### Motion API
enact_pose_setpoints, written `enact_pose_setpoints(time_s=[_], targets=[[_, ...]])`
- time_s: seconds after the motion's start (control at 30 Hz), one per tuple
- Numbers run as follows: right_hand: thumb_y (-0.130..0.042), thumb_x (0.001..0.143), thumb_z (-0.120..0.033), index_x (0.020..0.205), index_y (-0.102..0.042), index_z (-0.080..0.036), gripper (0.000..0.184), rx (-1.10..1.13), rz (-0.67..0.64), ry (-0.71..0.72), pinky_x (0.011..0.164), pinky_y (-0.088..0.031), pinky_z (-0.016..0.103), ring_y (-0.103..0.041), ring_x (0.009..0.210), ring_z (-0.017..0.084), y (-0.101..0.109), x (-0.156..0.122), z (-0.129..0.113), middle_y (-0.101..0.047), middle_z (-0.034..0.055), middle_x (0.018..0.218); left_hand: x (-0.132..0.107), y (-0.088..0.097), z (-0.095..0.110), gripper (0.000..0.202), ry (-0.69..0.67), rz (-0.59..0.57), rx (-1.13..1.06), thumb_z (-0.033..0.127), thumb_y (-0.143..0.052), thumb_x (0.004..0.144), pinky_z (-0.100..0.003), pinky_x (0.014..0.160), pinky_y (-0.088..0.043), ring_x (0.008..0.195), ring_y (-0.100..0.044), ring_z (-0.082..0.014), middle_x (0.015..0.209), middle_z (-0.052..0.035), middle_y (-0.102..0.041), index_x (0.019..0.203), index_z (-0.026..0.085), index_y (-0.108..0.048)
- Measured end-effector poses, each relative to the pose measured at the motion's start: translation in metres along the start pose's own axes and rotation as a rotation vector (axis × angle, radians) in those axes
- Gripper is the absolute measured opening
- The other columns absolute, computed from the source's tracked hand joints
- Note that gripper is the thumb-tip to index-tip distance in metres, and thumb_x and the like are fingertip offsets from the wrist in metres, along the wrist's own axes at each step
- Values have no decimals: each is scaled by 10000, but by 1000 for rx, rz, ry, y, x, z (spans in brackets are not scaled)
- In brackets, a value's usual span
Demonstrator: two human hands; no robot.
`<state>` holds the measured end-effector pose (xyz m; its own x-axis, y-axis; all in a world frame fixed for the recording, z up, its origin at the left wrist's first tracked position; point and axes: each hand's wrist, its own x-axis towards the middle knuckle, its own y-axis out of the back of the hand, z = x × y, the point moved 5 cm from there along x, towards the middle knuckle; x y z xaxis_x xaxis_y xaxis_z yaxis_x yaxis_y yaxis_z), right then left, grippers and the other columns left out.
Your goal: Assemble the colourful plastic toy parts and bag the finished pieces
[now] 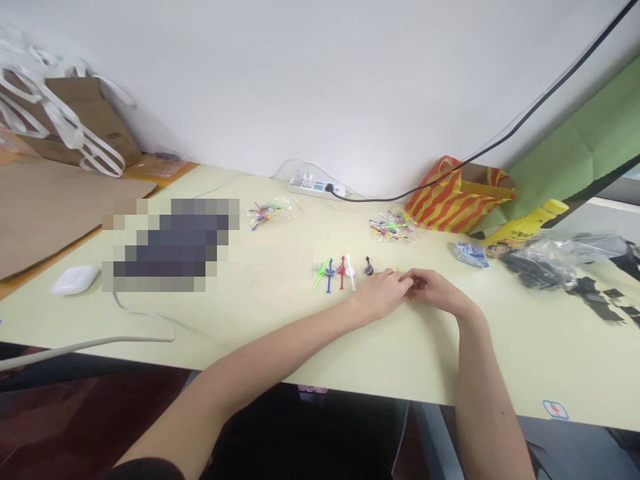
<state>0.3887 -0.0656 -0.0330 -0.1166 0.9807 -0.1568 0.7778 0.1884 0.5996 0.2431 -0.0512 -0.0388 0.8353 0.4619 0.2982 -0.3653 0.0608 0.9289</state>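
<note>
Yellow piece [412, 299] is mostly hidden by left hand [386, 294] and right hand [436, 289], fingertips together; pinch can't be told. Coloured arrows [343, 273] are lined up alongside.

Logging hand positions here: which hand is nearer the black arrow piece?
Left. The left hand is close to the black arrow piece, on its near side; the right hand is farther right.

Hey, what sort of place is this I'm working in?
Probably an indoor workroom or office: a pale table by a white wall, with a power strip and a row of small arrow-tipped pieces on it.
</note>
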Motion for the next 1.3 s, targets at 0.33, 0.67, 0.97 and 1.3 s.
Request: enact_pose_setpoints(time_s=[0.33, 0.67, 0.97, 1.3], targets=[[-581, 765, -279, 852, -699, -210, 162, -227, 97, -34, 618, -457, 297, -589, 643, 180, 2, -1, 14, -676, 14, 691, -10, 4, -1, 332, 30, 77, 66, 76, -450, 952, -367, 855, -554, 1037, -632, -234, 1081, -95, -657, 1261, 163, -534], [-643, 751, -276, 1095, -641, -216, 349, -80, 235, -23, 649, -496, 308, -631, 631, 175, -2, -6, 4, -729, 10, 741, -18, 14, 0, 274, 4, 184, -145, 186, -440, 1007, -323, 871, -568, 1043, -645, -195, 1194, -84, -598, 1243, 199, -578], [-899, 653, -448, 970, -749, -177, 444, 500, 204, -129, 631, -510, 294, -663, 731, 193, -3, -7, 17, -755, 106, 870, -17, 14, -9, 213, 28, 262, -318, 244, -478, 1026, -339, 959, -553, 1069, -650, -189, 1125, -62, -630, 1194, 211, -605], [-927, 668, -342, 931, -774, -225, 325, 712, 61, -94, 653, -526, 248, -640, 718, 133, -9, -7, 15, -726, 45, 855, -17, 14, -14, 223, 59, 363, -441, 275, -488, 1031, -370, 1019, -543, 1129, -655, -203, 1197, -87, -666, 1212, 173, -569]])
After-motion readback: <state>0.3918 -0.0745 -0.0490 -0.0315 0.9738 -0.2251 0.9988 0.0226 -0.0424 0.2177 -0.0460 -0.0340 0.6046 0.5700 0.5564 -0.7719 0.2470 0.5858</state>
